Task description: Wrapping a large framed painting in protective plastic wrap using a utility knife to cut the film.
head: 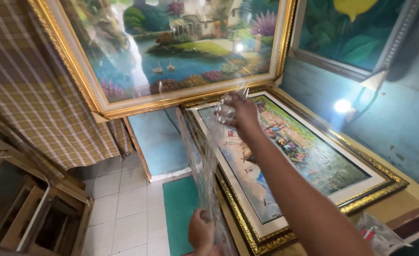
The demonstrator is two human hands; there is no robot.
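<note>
Gripping clear plastic wrap [204,156] | right hand [240,113] clenched atop | left hand [201,232] clenched below

a big gold-framed landscape painting [171,52] is leaned against the wall, a second framed picture [356,33] is hung to its right, a checked curtain [34,90] is draped at left, and wooden frames [34,218] are stacked on the white tiled floor [124,208].

A thin, clear, glossy plastic film [204,161] is crinkled and shiny. The flat painting [290,156] is edged by an ornate gilt frame [238,208], rough with relief. Checked cloth [34,85] looks matt; floor tiles [128,204] are smooth.
</note>
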